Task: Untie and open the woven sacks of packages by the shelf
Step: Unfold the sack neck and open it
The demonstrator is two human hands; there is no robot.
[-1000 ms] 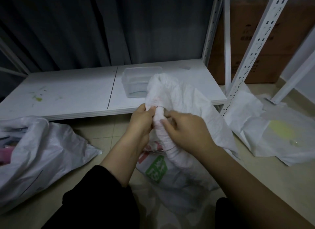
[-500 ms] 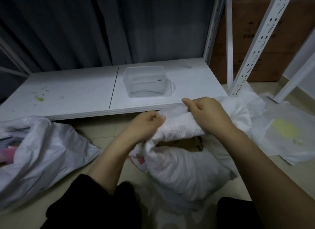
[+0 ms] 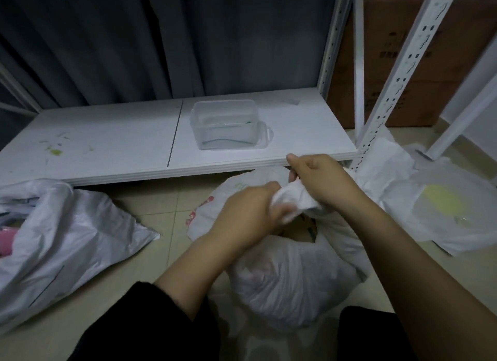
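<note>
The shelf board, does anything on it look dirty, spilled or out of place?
Yes. The left end of the white shelf board carries a yellow-green smear with small scattered flecks around it, like dried residue. The clear plastic container stands upright and looks nearly empty, nothing spilled from it.

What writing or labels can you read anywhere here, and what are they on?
No text here is legible.
Cardboard box: dark printed lines, too blurred to read.
Middle woven sack, gripped by the left hand and right hand: red and green print, creased and too blurred to read.
</note>
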